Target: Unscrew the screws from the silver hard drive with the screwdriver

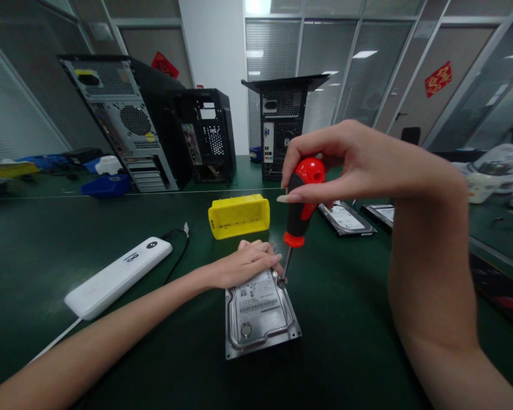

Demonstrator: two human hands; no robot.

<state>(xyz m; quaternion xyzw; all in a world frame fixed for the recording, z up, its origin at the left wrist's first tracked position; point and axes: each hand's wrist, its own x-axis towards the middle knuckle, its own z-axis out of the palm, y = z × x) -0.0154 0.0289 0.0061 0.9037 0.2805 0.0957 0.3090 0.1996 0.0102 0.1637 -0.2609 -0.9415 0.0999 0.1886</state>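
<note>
A silver hard drive (263,316) lies label up on the green table, its near edge toward me. My left hand (250,263) grips its far end, fingers curled over the edge and thumb along the top. In my right hand (333,162) is a red and black screwdriver (300,213), held by the handle from above. It leans slightly, with its tip down at the drive's far right corner, close to my left thumb. Whether the tip sits in a screw is too small to make out.
Beyond the drive stands a yellow plastic bin (239,217). A white power strip (119,276) lies at left. More hard drives (346,218) rest at right. Computer cases (143,125) stand along the back, with a blue bin (106,185) beside them.
</note>
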